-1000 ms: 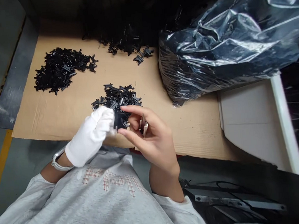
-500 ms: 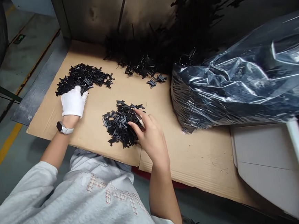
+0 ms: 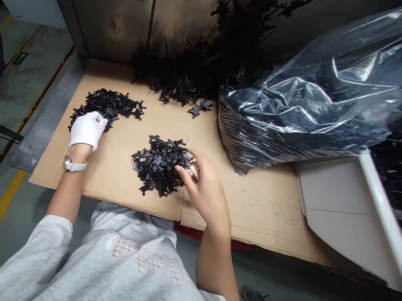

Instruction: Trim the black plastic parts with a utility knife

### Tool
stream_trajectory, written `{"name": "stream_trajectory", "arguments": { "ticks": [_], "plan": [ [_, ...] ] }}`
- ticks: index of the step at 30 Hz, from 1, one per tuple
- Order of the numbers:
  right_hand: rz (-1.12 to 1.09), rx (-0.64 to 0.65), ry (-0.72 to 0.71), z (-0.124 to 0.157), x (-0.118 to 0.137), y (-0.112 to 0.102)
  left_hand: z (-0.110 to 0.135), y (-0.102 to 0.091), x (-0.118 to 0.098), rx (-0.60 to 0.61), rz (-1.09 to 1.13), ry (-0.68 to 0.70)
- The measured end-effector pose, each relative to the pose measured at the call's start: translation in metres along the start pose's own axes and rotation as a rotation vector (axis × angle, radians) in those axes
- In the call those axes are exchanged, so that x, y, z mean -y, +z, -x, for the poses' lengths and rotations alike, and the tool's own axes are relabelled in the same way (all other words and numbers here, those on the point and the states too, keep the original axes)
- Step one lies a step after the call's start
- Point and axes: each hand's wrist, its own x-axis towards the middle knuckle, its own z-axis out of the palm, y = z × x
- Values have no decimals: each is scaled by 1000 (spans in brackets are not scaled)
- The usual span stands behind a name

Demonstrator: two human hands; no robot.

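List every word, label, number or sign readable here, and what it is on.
No text reads clearly.
grey sweatshirt: plaid letters, creased and seen from above, not readable.
green floor sign: too small to read.
No other lettering shows.

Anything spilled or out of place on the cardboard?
Minor: a couple of black parts lie loose between the back heap and the plastic bag. Only the left hand is gloved; the right hand is bare.
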Motion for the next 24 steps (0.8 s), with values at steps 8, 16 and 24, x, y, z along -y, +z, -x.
{"name": "stream_trajectory", "arguments": {
  "ticks": [8, 16, 24],
  "plan": [
    [-189, -27, -46, 4, 18, -7, 8, -2, -3, -436, 293, 92],
    [-397, -3, -85, 1, 45, -3, 90, -23, -55, 278, 1028, 180],
    [-658, 79, -100, 1, 49, -1, 142, -28, -82, 680, 1184, 266]
  ]
}}
